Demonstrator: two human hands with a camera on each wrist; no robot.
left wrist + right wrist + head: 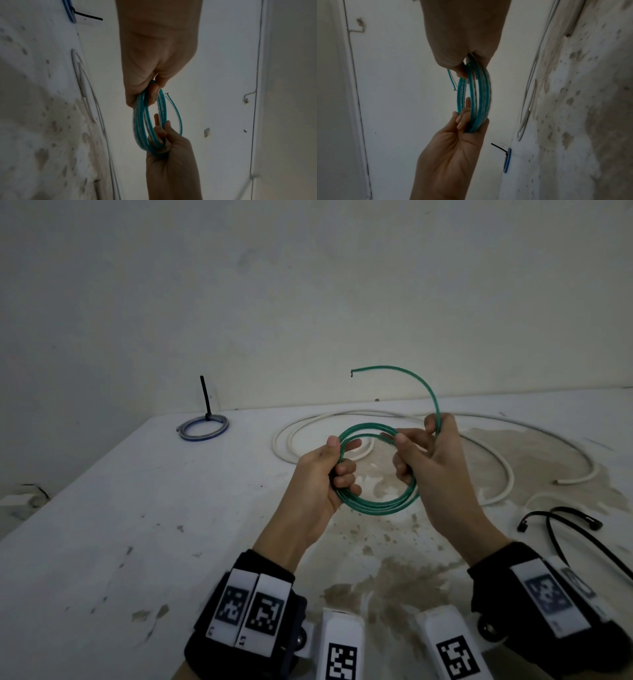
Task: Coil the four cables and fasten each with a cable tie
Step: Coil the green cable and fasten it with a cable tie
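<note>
Above the table [171,508], we grip the green cable [376,506] coil in both hands [322,474] [431,470], fingers clenched around it; its loose tail needs winding in next.

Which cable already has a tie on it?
The blue coil at the table's far left, cinched by a black tie whose tail stands upright. The green cable is in both hands, untied; the white cable lies loose.

The person has bare forearms. On each wrist sits a wide black band [239,604] that carries white rectangular plates printed with black square marker patterns. The left band has two plates side by side. Below, two white blocks [339,645] also show such markers.
</note>
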